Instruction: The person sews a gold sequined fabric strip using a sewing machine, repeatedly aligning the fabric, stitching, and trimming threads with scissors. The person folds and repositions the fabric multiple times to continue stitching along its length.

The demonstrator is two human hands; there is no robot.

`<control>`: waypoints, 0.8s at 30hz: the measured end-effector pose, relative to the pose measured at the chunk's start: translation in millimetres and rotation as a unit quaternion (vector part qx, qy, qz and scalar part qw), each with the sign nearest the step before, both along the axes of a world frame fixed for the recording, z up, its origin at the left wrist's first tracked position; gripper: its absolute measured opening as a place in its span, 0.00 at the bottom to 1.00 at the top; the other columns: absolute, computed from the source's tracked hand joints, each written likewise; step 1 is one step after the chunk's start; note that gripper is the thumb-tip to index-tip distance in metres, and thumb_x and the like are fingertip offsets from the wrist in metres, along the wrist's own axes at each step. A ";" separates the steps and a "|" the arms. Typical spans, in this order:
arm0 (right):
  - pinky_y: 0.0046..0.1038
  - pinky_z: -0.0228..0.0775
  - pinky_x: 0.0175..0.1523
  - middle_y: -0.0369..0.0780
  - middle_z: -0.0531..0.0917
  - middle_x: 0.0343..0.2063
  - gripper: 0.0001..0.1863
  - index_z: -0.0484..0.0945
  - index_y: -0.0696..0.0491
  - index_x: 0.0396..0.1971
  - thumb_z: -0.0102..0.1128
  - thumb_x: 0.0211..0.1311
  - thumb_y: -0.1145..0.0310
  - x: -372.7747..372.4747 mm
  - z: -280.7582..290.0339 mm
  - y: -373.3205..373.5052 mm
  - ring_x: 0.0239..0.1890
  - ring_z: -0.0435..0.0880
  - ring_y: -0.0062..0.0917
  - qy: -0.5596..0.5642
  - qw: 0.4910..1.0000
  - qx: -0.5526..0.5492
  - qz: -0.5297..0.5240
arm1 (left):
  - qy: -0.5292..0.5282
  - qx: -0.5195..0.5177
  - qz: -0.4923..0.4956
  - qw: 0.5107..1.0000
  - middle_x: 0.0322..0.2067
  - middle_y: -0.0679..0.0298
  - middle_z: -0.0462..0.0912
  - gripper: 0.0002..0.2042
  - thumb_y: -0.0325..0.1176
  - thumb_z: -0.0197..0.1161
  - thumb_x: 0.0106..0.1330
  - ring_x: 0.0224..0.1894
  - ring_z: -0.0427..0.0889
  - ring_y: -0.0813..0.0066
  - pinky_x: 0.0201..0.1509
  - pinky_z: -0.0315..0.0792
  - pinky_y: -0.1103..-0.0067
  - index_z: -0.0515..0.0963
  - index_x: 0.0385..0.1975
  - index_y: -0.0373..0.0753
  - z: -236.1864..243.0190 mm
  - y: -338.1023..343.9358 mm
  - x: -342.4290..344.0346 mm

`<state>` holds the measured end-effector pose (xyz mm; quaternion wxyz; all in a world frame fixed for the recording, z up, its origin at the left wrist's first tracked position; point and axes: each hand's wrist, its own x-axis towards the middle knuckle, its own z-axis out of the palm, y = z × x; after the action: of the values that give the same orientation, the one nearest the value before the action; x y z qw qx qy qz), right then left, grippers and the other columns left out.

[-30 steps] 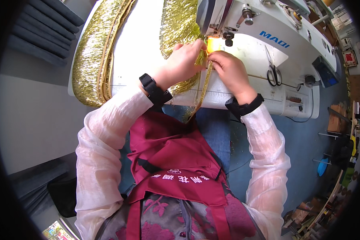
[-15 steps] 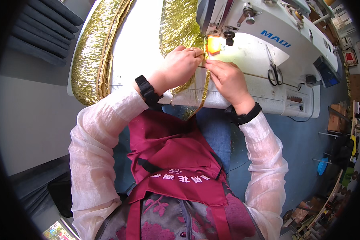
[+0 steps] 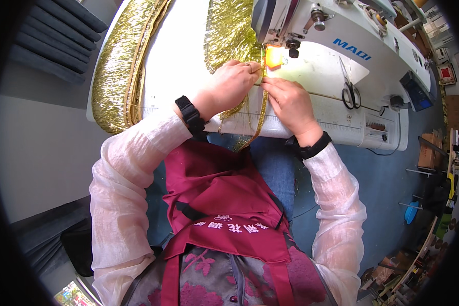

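Gold tinsel fringe lies on the white machine bed, and its band runs under the needle area and hangs over the front edge. My left hand is closed on the fringe's edge just left of the band, its fingertips partly hidden. On the other side my right hand pinches the band between thumb and fingers, just in front of the sewing machine's needle area. An orange guard piece sits beyond my right fingers. The needle itself is too small to make out.
Black-handled scissors lie on the bed to the right. A thick folded bundle of gold fringe covers the table's left end. A small tray is set into the front right corner. Cardboard boxes stand at far right.
Both hands keep their hold on the gold trim. My left wrist has shifted slightly right and my right wrist slightly left; the hanging band has moved a little.
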<state>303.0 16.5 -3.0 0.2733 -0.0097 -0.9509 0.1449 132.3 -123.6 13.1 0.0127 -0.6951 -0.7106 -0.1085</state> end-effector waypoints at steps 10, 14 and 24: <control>0.33 0.79 0.52 0.37 0.89 0.42 0.09 0.87 0.52 0.41 0.66 0.60 0.72 -4.8 -4.2 -1.4 0.43 0.87 0.32 0.004 1.000 -0.012 -0.019 | -0.013 -0.017 0.015 1.000 0.61 0.57 0.82 0.18 0.27 0.52 0.67 0.61 0.80 0.65 0.66 0.69 0.70 0.83 0.53 0.33 3.2 4.0 0.1; 0.34 0.79 0.53 0.38 0.89 0.44 0.10 0.87 0.53 0.41 0.66 0.59 0.72 -6.6 -6.3 -0.9 0.45 0.87 0.32 0.006 1.000 -0.022 -0.020 | 0.006 -0.013 0.020 1.000 0.61 0.58 0.82 0.18 0.26 0.52 0.66 0.61 0.81 0.65 0.66 0.69 0.70 0.82 0.53 0.33 2.4 4.3 -2.5; 0.34 0.76 0.55 0.38 0.88 0.46 0.10 0.86 0.53 0.42 0.65 0.60 0.73 -4.5 -7.8 -3.0 0.50 0.87 0.31 0.006 0.999 -0.025 -0.022 | -0.004 0.016 0.010 1.000 0.61 0.58 0.82 0.20 0.26 0.54 0.65 0.59 0.82 0.67 0.65 0.70 0.71 0.81 0.56 0.34 -5.4 11.3 -17.2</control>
<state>298.5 13.6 -10.8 0.2820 -0.0367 -0.9448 0.1624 115.1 -112.3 7.6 0.0220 -0.6871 -0.7159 -0.1221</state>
